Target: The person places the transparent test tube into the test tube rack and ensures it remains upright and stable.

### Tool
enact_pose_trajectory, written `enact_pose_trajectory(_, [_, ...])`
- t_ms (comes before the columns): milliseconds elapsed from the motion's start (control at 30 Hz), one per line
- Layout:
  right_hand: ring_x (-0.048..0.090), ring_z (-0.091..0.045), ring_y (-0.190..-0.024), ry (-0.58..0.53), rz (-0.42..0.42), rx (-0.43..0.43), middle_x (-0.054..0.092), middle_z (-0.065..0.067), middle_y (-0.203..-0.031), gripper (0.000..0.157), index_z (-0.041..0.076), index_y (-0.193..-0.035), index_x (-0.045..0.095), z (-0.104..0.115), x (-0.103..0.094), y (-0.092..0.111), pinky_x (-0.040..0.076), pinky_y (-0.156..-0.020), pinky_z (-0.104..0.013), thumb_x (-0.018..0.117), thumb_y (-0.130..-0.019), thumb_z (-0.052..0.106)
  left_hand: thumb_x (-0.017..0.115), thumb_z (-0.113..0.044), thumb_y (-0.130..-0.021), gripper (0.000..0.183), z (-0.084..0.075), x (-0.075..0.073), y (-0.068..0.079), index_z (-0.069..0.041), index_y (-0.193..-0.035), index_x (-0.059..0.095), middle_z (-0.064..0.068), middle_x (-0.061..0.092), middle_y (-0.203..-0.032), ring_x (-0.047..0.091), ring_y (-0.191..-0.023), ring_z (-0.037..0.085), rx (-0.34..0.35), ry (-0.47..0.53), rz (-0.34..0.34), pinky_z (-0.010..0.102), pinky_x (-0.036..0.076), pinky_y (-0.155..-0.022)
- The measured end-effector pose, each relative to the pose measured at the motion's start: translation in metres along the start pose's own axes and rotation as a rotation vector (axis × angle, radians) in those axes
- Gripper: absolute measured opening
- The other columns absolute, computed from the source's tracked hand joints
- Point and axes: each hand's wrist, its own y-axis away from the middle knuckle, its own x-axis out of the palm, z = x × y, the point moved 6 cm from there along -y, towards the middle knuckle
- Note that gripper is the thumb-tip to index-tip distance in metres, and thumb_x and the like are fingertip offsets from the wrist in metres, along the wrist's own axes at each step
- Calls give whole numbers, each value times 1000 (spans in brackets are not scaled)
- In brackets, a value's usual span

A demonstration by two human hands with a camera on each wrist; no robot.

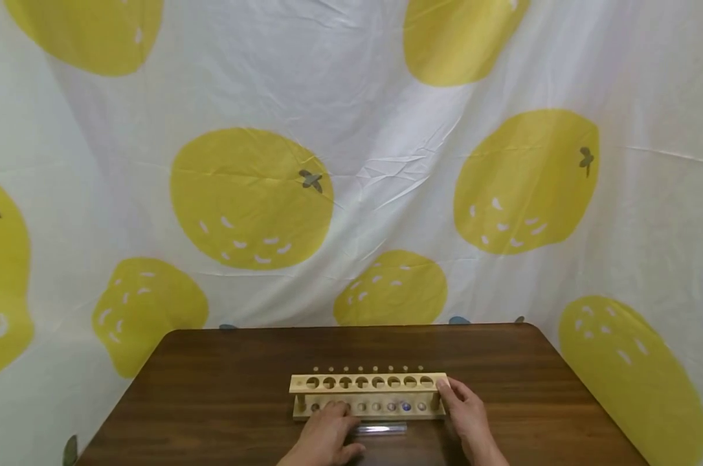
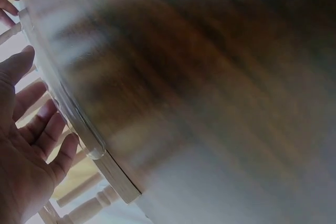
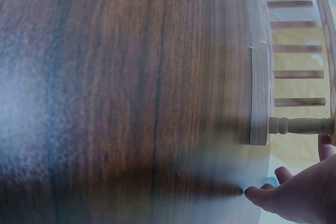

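Note:
A pale wooden test tube rack (image 1: 369, 383) stands on the table, with a row of round holes in its top board and pegs along the back. In front of it lies a clear glass test tube (image 1: 380, 429), its rounded end showing in the left wrist view (image 2: 94, 148). My left hand (image 1: 325, 432) reaches over the tube's left part, fingertips at the rack's lower board, thumb spread apart. With my right hand (image 1: 467, 414) I hold the rack's right end, thumb at the top board; in the right wrist view its other fingers (image 3: 260, 195) extend beside the end.
The dark wood-grain table (image 1: 235, 369) extends around the rack on all sides. Behind it hangs a white cloth (image 1: 380, 213) printed with big yellow lemons. Turned posts (image 3: 299, 126) join the rack's two boards. Some wells in the lower board show a blue tint.

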Motion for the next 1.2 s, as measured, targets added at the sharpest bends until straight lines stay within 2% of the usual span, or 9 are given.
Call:
enact_pose_trajectory(300, [44, -28, -114, -4, -24, -16, 52, -20, -123, 62, -1, -126, 51, 1, 0, 0, 35, -92, -39, 56, -86, 46, 68, -47, -74, 32, -1, 0, 2, -25, -97, 68, -10, 53, -86, 49, -75, 9, 35, 21, -34, 25, 38, -54])
enact_pose_trajectory(467, [42, -30, -116, -12, -15, -21, 50, -22, -125, 62, -3, -127, 49, 1, 1, 0, 34, -95, -43, 56, -87, 44, 71, -45, -72, 32, -3, 1, 1, -23, -96, 68, -10, 54, -84, 51, -72, 9, 47, 19, -61, 25, 39, -55])
enact_pose_trajectory(700, [43, -30, -115, -7, -13, -28, 51, -22, -125, 61, -2, -126, 50, 1, 1, 1, 34, -95, -43, 56, -87, 44, 71, -44, -73, 29, -8, 2, 2, -22, -92, 69, -9, 57, -86, 53, -79, 8, 28, 98, -7, 27, 44, -65])
enact_pose_trajectory(867, [40, -30, -117, -16, -14, -23, 49, -22, -126, 62, -2, -126, 50, 2, 1, 2, 32, -96, -42, 57, -86, 45, 70, -44, -74, 27, -8, 4, 1, -23, -90, 70, -12, 54, -80, 49, -75, 4, 6, 128, 28, 22, 41, -61])
enact_pose_trajectory(1033, [38, -30, -119, -23, -10, -16, 47, -23, -128, 61, -2, -127, 49, 2, 1, 2, 31, -97, -43, 57, -87, 44, 71, -43, -74, 22, -10, 7, 0, -25, -89, 72, -14, 50, -74, 43, -67, 0, 19, 141, 43, 18, 34, -55])
enact_pose_trajectory(1200, [39, -30, -118, -25, -7, -14, 47, -23, -128, 60, -2, -128, 49, 2, 1, 3, 31, -96, -43, 56, -88, 43, 71, -41, -74, 18, -11, 5, 1, -26, -83, 72, -14, 47, -69, 39, -63, 0, 47, 112, 17, 17, 30, -51])
